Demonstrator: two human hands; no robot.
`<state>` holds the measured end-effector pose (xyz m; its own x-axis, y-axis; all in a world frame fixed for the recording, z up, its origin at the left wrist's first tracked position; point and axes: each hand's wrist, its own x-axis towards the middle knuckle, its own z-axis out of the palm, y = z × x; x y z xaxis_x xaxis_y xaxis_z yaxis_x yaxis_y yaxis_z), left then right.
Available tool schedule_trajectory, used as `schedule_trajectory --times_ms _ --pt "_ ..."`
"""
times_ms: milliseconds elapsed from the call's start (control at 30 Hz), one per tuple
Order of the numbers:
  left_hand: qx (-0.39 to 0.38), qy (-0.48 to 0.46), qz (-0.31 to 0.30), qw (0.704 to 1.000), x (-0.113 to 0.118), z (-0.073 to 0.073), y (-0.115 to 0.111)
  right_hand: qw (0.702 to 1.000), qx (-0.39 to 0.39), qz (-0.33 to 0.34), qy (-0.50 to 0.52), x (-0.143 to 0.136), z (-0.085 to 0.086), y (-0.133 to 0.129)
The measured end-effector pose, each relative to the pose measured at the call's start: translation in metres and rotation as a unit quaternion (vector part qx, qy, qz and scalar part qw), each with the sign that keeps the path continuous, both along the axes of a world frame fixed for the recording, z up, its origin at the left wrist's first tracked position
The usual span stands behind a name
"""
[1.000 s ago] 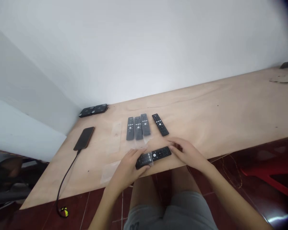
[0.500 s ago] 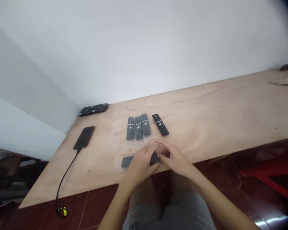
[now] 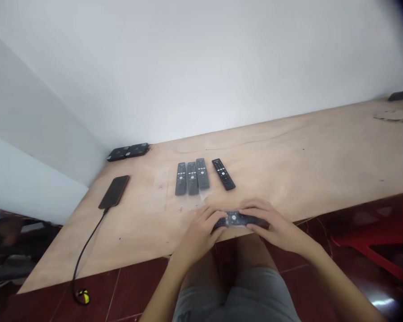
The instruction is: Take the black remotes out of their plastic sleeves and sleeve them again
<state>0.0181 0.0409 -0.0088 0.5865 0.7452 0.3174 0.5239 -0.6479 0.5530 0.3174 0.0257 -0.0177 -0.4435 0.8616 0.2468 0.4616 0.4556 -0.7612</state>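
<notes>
Near the table's (image 3: 322, 156) near edge, the left hand (image 3: 201, 230) and right hand (image 3: 272, 223) pinch a black remote (image 3: 235, 219) by its two ends, fingers curled around it, holding it crosswise. Farther off lie three wrapped remotes (image 3: 191, 178), a bare remote (image 3: 223, 174), and a phone (image 3: 114, 191) to the left.

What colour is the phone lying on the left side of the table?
The phone is black with a brownish sheen on its face, seen best in the head view.

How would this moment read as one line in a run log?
left hand: grips remote | right hand: grips same remote | remote: at table edge
</notes>
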Motion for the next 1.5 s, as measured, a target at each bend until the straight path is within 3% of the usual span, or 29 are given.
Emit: schedule_trajectory --times_ms 133,400,500,733,867,933,1167,1367,1500 --pt "0.024 -0.019 0.032 0.999 0.006 -0.003 0.006 1.000 -0.027 -0.003 -0.005 0.010 0.001 -0.005" --pt "0.062 0.000 0.054 0.997 -0.002 -0.003 0.003 0.977 0.037 -0.185 -0.101 0.043 -0.011 -0.004" --pt "0.075 0.024 0.048 0.996 0.003 0.003 -0.003 0.970 0.024 -0.216 -0.105 0.042 -0.013 -0.004" --pt "0.064 0.045 0.024 0.997 0.028 0.009 -0.007 0.976 -0.065 -0.195 0.070 0.008 0.000 -0.002" --pt "0.073 0.054 0.037 0.995 0.035 0.001 -0.008 0.944 -0.120 -0.196 0.236 -0.007 0.002 0.002" --pt "0.084 0.059 0.043 0.994 0.034 -0.003 -0.009 0.937 -0.120 -0.197 0.261 -0.006 0.000 0.003" --pt "0.092 0.057 0.060 0.992 0.028 -0.008 -0.011 0.983 0.002 -0.180 0.041 0.030 -0.012 -0.004" --pt "0.109 0.041 0.074 0.990 0.031 -0.011 -0.010 0.981 -0.029 -0.184 -0.045 0.044 -0.006 -0.011" --pt "0.116 0.030 0.080 0.990 0.035 -0.013 -0.009 0.992 0.032 -0.100 -0.074 0.038 0.004 -0.015"
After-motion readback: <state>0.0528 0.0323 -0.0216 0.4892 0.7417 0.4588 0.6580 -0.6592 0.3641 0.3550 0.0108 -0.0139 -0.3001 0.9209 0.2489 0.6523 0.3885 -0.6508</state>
